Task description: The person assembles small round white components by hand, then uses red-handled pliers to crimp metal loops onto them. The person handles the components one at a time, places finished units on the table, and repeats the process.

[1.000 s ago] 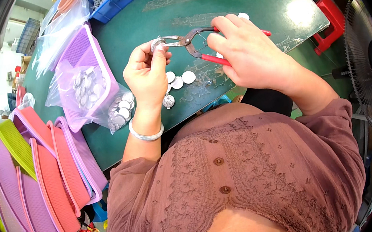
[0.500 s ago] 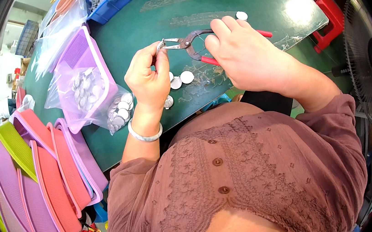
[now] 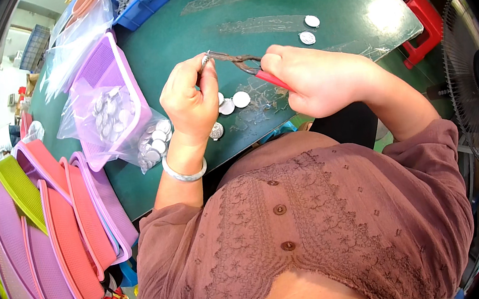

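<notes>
Above the green table, my left hand (image 3: 192, 96) pinches a small silvery metal piece (image 3: 205, 60) between thumb and forefinger. My right hand (image 3: 317, 75) is closed round the red handles of a pair of pliers (image 3: 241, 63). The dark jaws reach the piece at my left fingertips; whether they grip it is too small to tell. Below the pliers lie white round discs (image 3: 241, 99), and a patterned silvery disc (image 3: 216, 131) rests beside my left wrist. Two more pale discs, one of them a white disc (image 3: 307, 38), lie beyond my right hand.
A purple basket (image 3: 138, 96) holds a clear bag of silvery discs (image 3: 110, 114); more discs spill out in plastic beside it. Stacked coloured baskets (image 3: 65, 228) stand at the left. A blue crate (image 3: 146, 6) is at the back, a red stool (image 3: 423, 28) and a fan (image 3: 470, 76) at the right.
My right hand has turned and come nearer, and the plier handles have closed together. A second disc now shows beyond it, where the hand was before. My left hand has barely moved.
</notes>
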Demonstrator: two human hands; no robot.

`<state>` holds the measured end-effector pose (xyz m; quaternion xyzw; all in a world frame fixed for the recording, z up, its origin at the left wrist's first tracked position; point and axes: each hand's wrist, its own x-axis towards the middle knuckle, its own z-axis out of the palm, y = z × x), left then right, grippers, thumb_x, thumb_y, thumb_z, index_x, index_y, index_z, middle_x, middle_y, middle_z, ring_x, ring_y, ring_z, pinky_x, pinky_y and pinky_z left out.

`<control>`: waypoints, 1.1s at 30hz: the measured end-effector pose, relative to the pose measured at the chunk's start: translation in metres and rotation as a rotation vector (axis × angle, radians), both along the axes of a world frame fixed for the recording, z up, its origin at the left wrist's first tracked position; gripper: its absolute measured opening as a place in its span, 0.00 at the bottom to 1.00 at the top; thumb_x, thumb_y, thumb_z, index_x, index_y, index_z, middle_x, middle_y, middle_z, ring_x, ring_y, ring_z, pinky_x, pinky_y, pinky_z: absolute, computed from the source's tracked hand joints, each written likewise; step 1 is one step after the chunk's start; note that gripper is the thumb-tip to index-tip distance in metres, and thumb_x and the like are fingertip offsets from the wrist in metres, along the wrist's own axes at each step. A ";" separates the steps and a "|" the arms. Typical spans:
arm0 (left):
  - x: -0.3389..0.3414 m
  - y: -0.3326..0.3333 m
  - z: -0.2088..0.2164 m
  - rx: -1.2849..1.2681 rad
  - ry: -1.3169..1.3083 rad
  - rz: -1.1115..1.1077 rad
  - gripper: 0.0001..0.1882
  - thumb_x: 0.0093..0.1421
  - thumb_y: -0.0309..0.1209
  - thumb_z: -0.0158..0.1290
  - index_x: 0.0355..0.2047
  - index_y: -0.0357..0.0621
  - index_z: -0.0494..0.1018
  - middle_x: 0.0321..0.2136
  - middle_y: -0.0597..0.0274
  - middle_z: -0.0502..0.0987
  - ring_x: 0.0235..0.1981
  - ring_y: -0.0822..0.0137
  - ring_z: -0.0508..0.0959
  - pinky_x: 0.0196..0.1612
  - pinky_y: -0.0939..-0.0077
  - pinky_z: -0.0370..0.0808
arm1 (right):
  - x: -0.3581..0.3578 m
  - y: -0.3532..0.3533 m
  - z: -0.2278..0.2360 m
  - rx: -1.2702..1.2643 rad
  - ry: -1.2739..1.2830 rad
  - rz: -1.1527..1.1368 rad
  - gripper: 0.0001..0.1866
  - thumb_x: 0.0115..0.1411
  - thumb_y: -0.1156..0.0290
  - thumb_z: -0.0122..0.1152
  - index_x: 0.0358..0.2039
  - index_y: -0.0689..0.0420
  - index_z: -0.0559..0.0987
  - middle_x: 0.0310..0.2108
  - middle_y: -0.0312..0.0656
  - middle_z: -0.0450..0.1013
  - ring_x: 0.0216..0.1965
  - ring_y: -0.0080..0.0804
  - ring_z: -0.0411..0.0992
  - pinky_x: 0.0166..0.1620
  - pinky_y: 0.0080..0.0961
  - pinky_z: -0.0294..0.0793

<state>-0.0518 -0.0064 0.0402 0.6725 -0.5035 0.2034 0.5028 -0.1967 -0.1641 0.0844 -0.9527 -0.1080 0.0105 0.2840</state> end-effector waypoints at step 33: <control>0.002 -0.004 0.012 0.028 -0.189 0.057 0.05 0.47 0.16 0.53 0.27 0.35 0.73 0.18 0.59 0.72 0.17 0.71 0.70 0.21 0.81 0.67 | 0.006 0.000 0.020 0.538 0.553 -0.080 0.13 0.41 0.81 0.46 0.31 0.66 0.63 0.32 0.55 0.63 0.35 0.48 0.65 0.36 0.33 0.65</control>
